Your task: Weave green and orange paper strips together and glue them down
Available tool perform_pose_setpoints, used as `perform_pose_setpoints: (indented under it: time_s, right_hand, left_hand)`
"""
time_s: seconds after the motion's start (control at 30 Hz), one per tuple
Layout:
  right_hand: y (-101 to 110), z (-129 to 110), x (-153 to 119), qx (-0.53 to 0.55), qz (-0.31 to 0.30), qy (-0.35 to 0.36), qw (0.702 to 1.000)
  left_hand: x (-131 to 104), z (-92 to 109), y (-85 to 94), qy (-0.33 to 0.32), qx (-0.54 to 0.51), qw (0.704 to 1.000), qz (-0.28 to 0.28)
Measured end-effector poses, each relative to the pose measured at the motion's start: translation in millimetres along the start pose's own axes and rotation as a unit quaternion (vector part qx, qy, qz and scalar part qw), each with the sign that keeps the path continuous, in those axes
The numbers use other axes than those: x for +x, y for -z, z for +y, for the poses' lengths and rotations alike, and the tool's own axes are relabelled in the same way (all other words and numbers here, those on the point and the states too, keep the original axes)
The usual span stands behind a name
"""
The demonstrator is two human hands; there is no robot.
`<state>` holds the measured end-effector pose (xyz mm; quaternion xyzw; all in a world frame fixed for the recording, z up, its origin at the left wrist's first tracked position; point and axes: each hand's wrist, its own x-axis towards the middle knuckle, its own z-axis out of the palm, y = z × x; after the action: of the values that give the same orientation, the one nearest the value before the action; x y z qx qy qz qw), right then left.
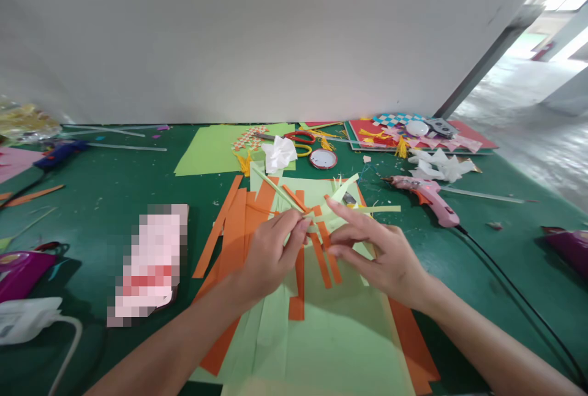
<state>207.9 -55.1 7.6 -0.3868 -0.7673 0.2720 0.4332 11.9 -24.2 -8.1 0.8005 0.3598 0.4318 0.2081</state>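
Strips (pixel 322 261) at the grip: orange, pale green
Sheet (pixel 340 328) beneath it: pale green
Glue gun (pixel 435 197) right of it: pink
Woven piece (pixel 397 119) beyond, right: blue-white checks

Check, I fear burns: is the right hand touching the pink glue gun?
Apart: the head view shows green tabletop between the right hand and pink glue gun.

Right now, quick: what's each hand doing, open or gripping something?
Left hand: closed, thumb and forefinger pinching the crossed paper strips.
Right hand: forefinger extended, fingertips at the strips; whether it holds one cannot be told.
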Motion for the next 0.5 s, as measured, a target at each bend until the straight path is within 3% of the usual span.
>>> perform_pose_setpoints:
  time_s: [0.13, 0.23, 0.27, 0.37, 0.5]
  right_hand:
    - [18.3, -1.7, 5.6, 0.056, 0.011, -0.028, 0.998]
    - [19.3, 2.6, 9.9, -0.032, -0.024, -0.088, 0.995]
    - [16.9, 5.4, 10.8, -0.074, -0.009, -0.104, 0.992]
    - [7.7, 14.0, 11.8, -0.130, 0.027, -0.112, 0.985]
    - [2.2, 16.1, 10.2, -0.006, 0.006, -0.097, 0.995]
  left_hand:
    - [2.4, 4.6, 3.1, 0.008, -0.033, 0.999, 0.031]
    - [3.3, 6.7, 5.5, 0.021, -0.048, 0.997, 0.061]
    - [3.2, 6.9, 6.1, 0.028, -0.054, 0.996, 0.059]
    - [1.9, 6.7, 6.2, 0.038, -0.080, 0.996, 0.017]
    - [-0.3, 6.2, 3.9, 0.037, -0.096, 0.993, -0.058]
